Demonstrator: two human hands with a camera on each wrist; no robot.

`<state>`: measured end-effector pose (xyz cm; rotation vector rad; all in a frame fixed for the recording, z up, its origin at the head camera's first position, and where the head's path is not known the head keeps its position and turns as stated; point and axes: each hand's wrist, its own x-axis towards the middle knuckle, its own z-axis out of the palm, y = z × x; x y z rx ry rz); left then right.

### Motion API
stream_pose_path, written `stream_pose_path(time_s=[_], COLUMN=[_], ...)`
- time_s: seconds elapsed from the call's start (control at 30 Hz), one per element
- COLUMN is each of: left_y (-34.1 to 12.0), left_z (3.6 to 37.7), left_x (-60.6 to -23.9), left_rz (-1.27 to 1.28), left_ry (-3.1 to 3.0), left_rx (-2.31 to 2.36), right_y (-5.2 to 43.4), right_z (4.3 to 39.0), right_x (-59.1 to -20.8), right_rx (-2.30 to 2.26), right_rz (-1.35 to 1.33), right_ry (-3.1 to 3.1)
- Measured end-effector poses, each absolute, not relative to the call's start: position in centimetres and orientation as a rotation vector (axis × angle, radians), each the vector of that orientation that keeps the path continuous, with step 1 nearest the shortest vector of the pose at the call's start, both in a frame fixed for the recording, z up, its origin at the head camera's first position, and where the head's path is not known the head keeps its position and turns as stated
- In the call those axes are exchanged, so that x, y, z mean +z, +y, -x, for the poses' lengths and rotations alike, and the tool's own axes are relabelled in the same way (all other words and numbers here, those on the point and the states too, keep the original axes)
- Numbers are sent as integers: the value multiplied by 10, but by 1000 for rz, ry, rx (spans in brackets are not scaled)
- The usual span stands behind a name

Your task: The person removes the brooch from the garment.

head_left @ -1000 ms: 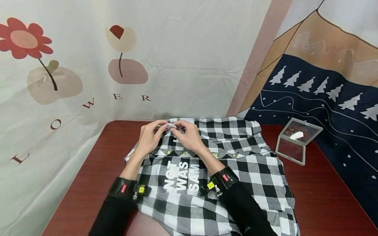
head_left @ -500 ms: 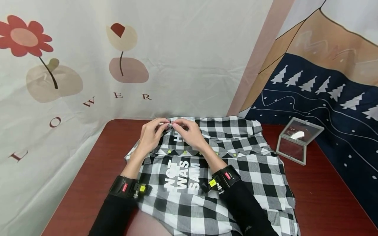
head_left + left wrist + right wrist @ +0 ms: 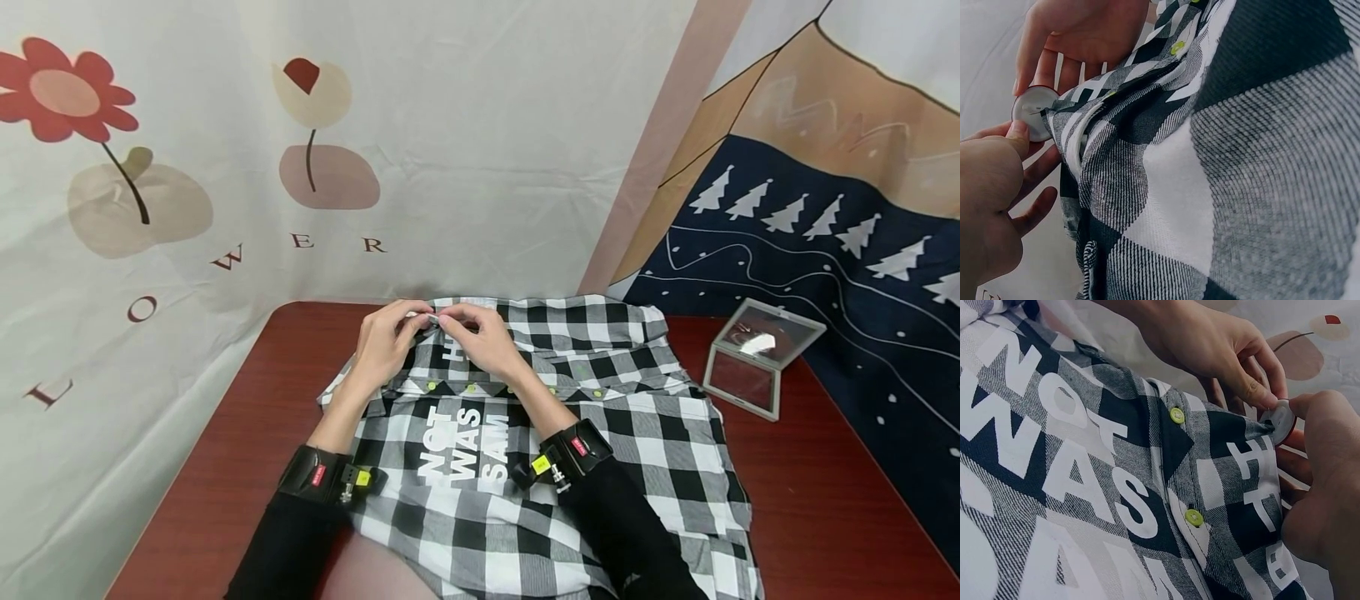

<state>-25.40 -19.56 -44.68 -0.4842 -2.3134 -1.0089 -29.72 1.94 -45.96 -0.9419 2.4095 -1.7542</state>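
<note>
A black-and-white checked shirt (image 3: 600,417) with white lettering and small green buttons (image 3: 1177,415) lies spread on a dark red table (image 3: 247,417). At its far edge both hands meet over a round white disc (image 3: 431,317). My left hand (image 3: 411,325) pinches the disc (image 3: 1034,112) with thumb and fingers, right against the shirt's edge. Opposite it, my right hand (image 3: 450,323) pinches the same disc (image 3: 1280,422) from the other side. In the right wrist view the disc sits at the corner of the lettered flap. Both wrists wear black bands.
A small open glass-lidded box (image 3: 753,358) stands on the table to the right of the shirt. Printed cloth hangs close behind the table, with flowers (image 3: 67,92) on the left and trees (image 3: 810,217) on the right. Bare table shows on both sides.
A second ago the disc lay more face-up between the fingertips; now it sits edge-on against the shirt's edge. The hands have barely shifted.
</note>
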Motion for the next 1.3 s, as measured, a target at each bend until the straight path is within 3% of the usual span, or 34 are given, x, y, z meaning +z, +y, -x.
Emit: stream_pose_path(time_s=[1.3], left_y=[-215], left_z=[247], left_x=[-440], left_rz=[536], left_ry=[-2483], left_rx=[-1081], right_y=[17], right_z=[295], right_x=[-458], right_rx=[-1910], right_rz=[854], right_ry=[2255])
